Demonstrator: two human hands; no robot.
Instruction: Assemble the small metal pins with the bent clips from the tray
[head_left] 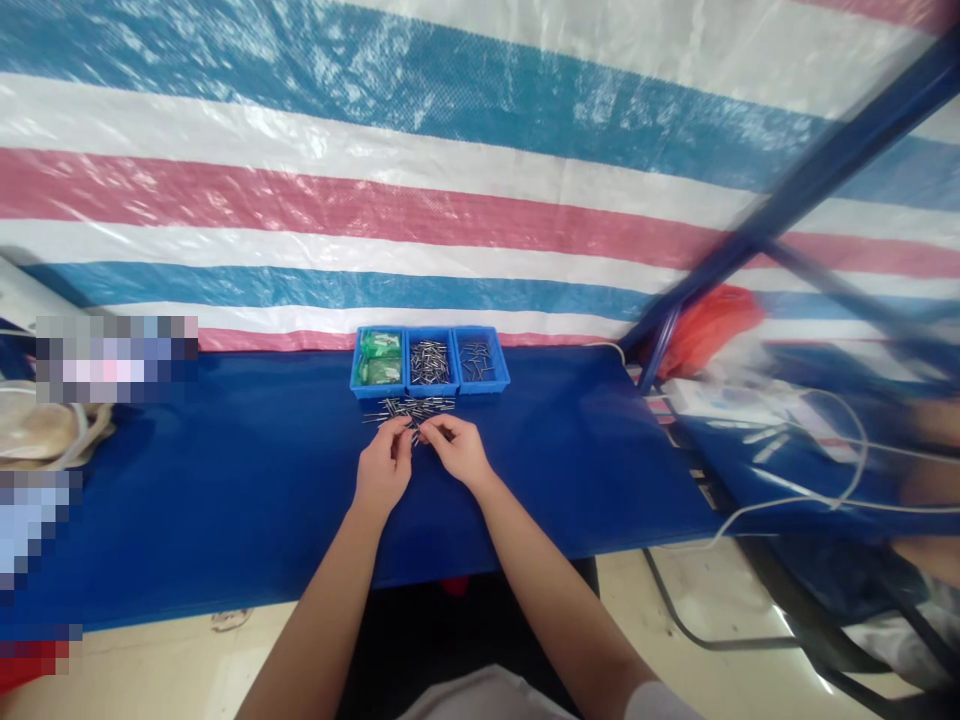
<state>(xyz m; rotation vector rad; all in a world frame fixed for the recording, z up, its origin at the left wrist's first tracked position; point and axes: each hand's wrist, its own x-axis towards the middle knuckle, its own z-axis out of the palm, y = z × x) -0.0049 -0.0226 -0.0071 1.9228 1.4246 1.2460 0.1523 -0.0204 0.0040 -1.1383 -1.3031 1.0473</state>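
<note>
My left hand (385,465) and my right hand (459,452) are close together over the blue table, just in front of a loose pile of thin silvery metal pins (420,404). Both hands have thumb and fingers pinched closed. A bit of metal shows between the two sets of fingertips, but it is too small to tell which hand grips it. Behind the pile three blue bins stand side by side. Green packets (382,358) fill the left bin, many metal pins (430,362) the middle one, and fewer thin pins (475,360) the right one.
A striped plastic sheet (450,215) hangs behind the table (247,480). On the right are a blue metal frame (795,185), a red bag (712,325), white cables (862,460) and a person's blurred arm (934,495). At the left edge stands a container with a pale rim (79,425).
</note>
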